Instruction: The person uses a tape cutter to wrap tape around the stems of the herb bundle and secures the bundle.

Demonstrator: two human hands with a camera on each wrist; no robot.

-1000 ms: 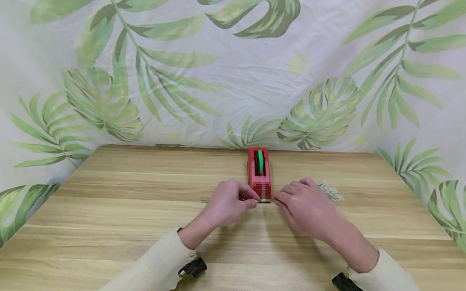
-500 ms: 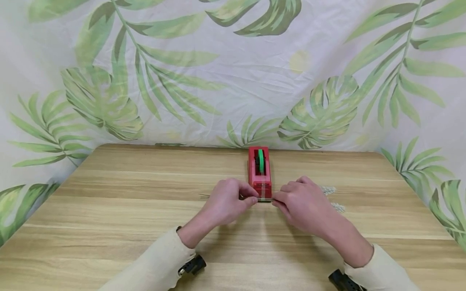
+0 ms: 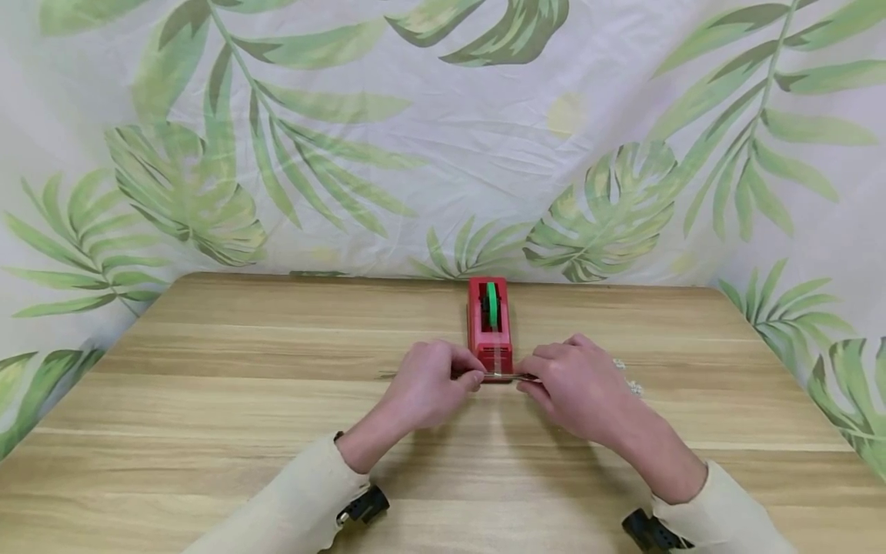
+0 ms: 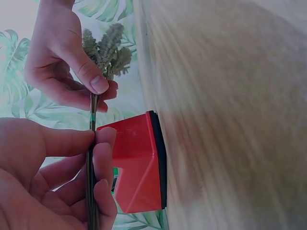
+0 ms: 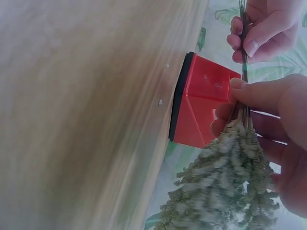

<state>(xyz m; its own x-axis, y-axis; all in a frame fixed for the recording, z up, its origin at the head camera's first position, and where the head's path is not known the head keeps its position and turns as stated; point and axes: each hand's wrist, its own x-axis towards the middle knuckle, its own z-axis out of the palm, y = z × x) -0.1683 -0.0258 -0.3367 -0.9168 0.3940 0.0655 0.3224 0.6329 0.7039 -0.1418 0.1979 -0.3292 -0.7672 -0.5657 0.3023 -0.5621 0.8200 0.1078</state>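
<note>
The left hand (image 3: 432, 387) has its grip clamped on the stems (image 4: 91, 177) of a bunch of dried flowers (image 5: 218, 179); the right hand (image 3: 580, 388) has its grip clamped on them too, close to the flower heads; the bunch is held crosswise above the desk (image 3: 208, 400), by the near end of a red tape dispenser (image 3: 490, 338); a green band (image 4: 92, 116) shows between the hands

- Dispenser (image 3: 486, 338), centre of the head view: smooth, glossy plastic.
- Base (image 4: 159, 160), middle of the left wrist view: matt, rubbery-looking.
- Flower heads (image 5: 220, 172), bottom of the right wrist view: dry, rough, matt.
- Table (image 3: 228, 385), lower half: smooth wood grain, faint sheen.
- Backdrop (image 3: 443, 138), top: creased cloth.
- Sleeves (image 3: 291, 496), bottom: matt cloth.
</note>
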